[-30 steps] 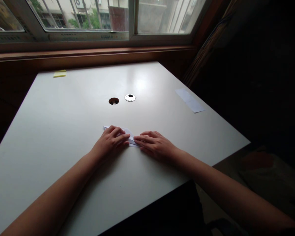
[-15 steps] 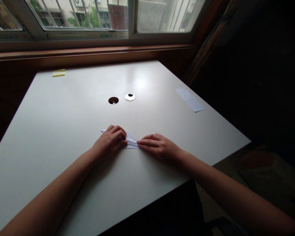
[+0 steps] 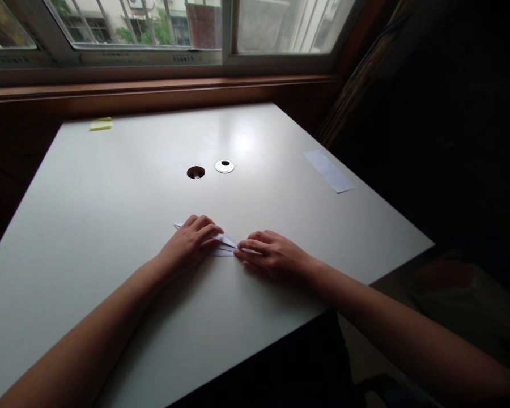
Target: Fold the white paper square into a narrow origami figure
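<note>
A folded sheet of white paper (image 3: 226, 239) lies on the white table (image 3: 144, 181), between and partly beneath my hands. My left hand (image 3: 191, 238) is curled over its left part, with the fingertips gripping a fold. One pointed corner of the paper sticks out past the knuckles on the far left. At the right end, my right hand (image 3: 272, 252) pinches the paper between fingers and thumb. Several layers fan out between the two hands. Much of the sheet is hidden under the left palm and the right fingers.
A round hole (image 3: 196, 172) opens in the tabletop beyond my hands, with a round grommet cover (image 3: 225, 166) beside it. A flat strip of white paper (image 3: 329, 171) lies near the right edge. Yellow sticky notes (image 3: 101, 123) sit at the far left corner, below the window (image 3: 144, 28).
My left fingers have shifted slightly right along the fold. The right fingers have spread a little around the paper's right end, and the upper layer looks slightly raised.
</note>
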Action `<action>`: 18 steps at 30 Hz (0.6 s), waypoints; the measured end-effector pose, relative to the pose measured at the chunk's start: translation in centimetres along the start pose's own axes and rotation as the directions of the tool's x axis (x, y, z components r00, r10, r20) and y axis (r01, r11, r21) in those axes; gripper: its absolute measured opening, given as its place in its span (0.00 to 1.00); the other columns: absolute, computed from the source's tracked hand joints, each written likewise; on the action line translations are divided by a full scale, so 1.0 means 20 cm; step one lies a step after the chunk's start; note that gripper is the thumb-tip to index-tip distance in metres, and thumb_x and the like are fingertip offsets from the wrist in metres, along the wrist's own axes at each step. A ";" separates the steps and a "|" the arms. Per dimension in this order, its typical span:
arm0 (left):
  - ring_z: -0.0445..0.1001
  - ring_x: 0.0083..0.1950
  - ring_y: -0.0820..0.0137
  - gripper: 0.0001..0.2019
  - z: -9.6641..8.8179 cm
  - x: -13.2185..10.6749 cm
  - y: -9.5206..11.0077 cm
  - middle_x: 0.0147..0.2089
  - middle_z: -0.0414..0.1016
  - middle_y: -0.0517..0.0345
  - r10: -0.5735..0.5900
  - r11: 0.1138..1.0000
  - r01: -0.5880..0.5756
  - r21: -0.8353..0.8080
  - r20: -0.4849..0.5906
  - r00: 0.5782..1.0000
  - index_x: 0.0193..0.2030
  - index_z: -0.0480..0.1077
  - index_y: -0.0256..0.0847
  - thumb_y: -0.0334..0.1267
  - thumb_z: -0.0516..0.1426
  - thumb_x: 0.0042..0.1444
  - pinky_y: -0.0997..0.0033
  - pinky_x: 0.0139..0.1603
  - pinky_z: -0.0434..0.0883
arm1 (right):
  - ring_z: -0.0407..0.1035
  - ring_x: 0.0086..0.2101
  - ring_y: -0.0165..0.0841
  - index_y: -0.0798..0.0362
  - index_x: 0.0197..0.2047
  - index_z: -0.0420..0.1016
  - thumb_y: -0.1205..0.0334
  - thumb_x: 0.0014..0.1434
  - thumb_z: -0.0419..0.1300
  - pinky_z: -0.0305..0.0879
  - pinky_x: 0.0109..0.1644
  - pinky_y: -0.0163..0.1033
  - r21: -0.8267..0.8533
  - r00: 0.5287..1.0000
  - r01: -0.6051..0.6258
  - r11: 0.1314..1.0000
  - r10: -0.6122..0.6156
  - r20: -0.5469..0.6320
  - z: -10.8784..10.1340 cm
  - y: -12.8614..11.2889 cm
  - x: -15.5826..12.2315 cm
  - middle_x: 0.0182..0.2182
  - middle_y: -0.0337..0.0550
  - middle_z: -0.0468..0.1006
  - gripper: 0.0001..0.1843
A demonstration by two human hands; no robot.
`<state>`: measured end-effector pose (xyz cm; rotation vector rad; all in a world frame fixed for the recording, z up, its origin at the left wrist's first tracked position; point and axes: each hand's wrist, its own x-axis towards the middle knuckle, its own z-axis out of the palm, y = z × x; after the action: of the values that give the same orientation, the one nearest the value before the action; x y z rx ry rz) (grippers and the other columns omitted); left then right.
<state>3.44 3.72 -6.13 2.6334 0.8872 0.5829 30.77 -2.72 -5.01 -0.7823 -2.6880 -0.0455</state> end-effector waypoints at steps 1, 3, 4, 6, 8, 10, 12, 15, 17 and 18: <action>0.65 0.47 0.64 0.10 0.00 0.00 0.00 0.48 0.71 0.53 0.008 1.000 -0.008 0.006 0.003 1.000 0.50 0.73 0.47 0.41 0.52 0.67 0.62 0.50 0.68 | 0.68 0.47 0.37 0.53 0.60 0.70 0.60 0.67 0.55 0.67 0.49 0.43 0.000 1.000 0.002 1.000 -0.002 0.005 0.00 0.00 0.01 0.49 0.48 0.77 0.19; 0.65 0.46 0.65 0.11 -0.01 0.00 -0.01 0.47 0.70 0.53 0.029 1.000 -0.029 0.005 0.003 1.000 0.49 0.75 0.50 0.40 0.52 0.67 0.64 0.48 0.68 | 0.68 0.48 0.37 0.53 0.60 0.70 0.60 0.68 0.54 0.67 0.49 0.43 -0.003 1.000 0.004 1.000 -0.004 0.008 0.01 -0.01 0.02 0.50 0.48 0.77 0.19; 0.65 0.46 0.65 0.11 -0.01 0.00 -0.01 0.47 0.71 0.53 0.038 0.999 -0.038 -0.003 0.000 0.999 0.49 0.76 0.51 0.40 0.52 0.67 0.65 0.48 0.68 | 0.68 0.48 0.37 0.53 0.60 0.70 0.60 0.68 0.54 0.67 0.49 0.44 -0.005 1.000 0.002 1.000 -0.002 0.007 0.01 -0.01 0.03 0.51 0.48 0.76 0.19; 0.66 0.45 0.66 0.11 -0.02 0.00 -0.01 0.47 0.71 0.53 0.053 0.998 -0.053 -0.027 -0.003 0.999 0.49 0.77 0.51 0.39 0.53 0.67 0.66 0.47 0.68 | 0.68 0.48 0.37 0.53 0.60 0.70 0.60 0.68 0.53 0.67 0.48 0.44 -0.011 1.000 -0.005 1.000 0.005 0.000 0.02 -0.01 0.06 0.52 0.48 0.76 0.19; 0.66 0.45 0.67 0.11 -0.03 0.00 -0.02 0.46 0.72 0.53 0.069 0.996 -0.069 -0.055 -0.004 0.998 0.48 0.77 0.51 0.39 0.54 0.66 0.66 0.47 0.68 | 0.68 0.48 0.38 0.52 0.60 0.70 0.60 0.68 0.53 0.67 0.48 0.44 -0.017 1.000 -0.008 1.000 0.008 -0.004 0.03 -0.02 0.08 0.52 0.48 0.76 0.19; 0.67 0.46 0.67 0.11 -0.04 0.00 -0.02 0.47 0.72 0.53 0.077 0.993 -0.078 -0.085 -0.012 0.997 0.49 0.76 0.50 0.39 0.54 0.66 0.66 0.47 0.69 | 0.67 0.49 0.38 0.52 0.60 0.70 0.60 0.68 0.53 0.67 0.49 0.44 -0.020 1.000 -0.007 1.000 0.007 0.001 0.04 -0.02 0.10 0.53 0.48 0.75 0.19; 0.68 0.46 0.67 0.12 -0.04 0.00 -0.03 0.47 0.73 0.52 0.077 0.991 -0.079 -0.109 -0.025 0.997 0.53 0.74 0.49 0.37 0.53 0.67 0.65 0.48 0.69 | 0.67 0.49 0.38 0.51 0.60 0.70 0.60 0.68 0.53 0.66 0.49 0.44 -0.021 1.000 -0.001 1.000 0.001 0.010 0.05 -0.01 0.11 0.54 0.47 0.75 0.18; 0.69 0.47 0.65 0.16 -0.04 0.00 -0.03 0.48 0.73 0.51 0.060 0.989 -0.063 -0.131 -0.024 0.998 0.60 0.68 0.47 0.36 0.52 0.67 0.63 0.51 0.70 | 0.66 0.49 0.38 0.51 0.58 0.71 0.60 0.68 0.53 0.66 0.50 0.44 -0.022 1.000 0.008 1.000 -0.008 0.003 0.06 -0.01 0.15 0.54 0.47 0.74 0.17; 0.69 0.48 0.65 0.18 -0.04 0.00 -0.03 0.48 0.73 0.51 0.046 0.989 -0.048 -0.139 -0.016 0.999 0.62 0.66 0.47 0.36 0.53 0.66 0.62 0.51 0.70 | 0.66 0.49 0.37 0.51 0.58 0.72 0.59 0.68 0.53 0.66 0.49 0.43 -0.021 1.000 0.016 1.000 -0.016 0.000 0.07 -0.01 0.17 0.53 0.47 0.74 0.17; 0.69 0.47 0.65 0.18 -0.03 0.00 -0.03 0.48 0.73 0.51 0.042 0.989 -0.044 -0.143 -0.017 0.999 0.62 0.66 0.47 0.36 0.53 0.66 0.62 0.51 0.70 | 0.66 0.49 0.37 0.51 0.57 0.72 0.59 0.68 0.53 0.66 0.49 0.43 -0.021 1.000 0.020 1.000 -0.020 -0.003 0.08 -0.01 0.18 0.53 0.47 0.74 0.17</action>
<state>2.83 4.36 -5.80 2.5275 0.7642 0.6516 27.30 -0.85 -5.28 -0.7616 -2.6967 -0.0797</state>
